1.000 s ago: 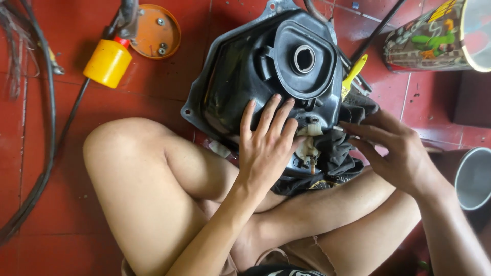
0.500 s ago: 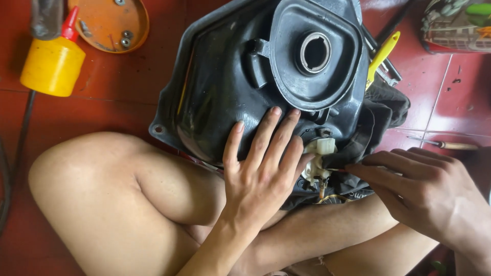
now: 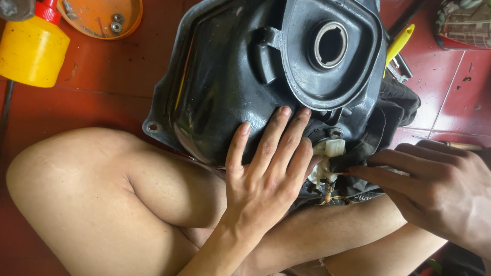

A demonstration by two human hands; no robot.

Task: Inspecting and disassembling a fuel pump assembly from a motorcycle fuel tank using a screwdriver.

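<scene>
With the view now closer than a moment ago, the left hand [image 3: 266,179] stays spread flat on the black tank [image 3: 230,87] resting across the lap, while the right hand [image 3: 440,189] pinches a dark cloth [image 3: 358,153] against the white fitting [image 3: 330,153].

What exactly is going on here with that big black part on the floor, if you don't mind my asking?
A person sits cross-legged on a red tiled floor with a black fuel tank resting against their legs. The left hand lies flat on the tank's near side, steadying it. The right hand pinches a dark cloth next to a small white fitting at the tank's lower edge. A yellow bottle with a red cap and an orange dish holding small metal parts sit nearby.
</scene>
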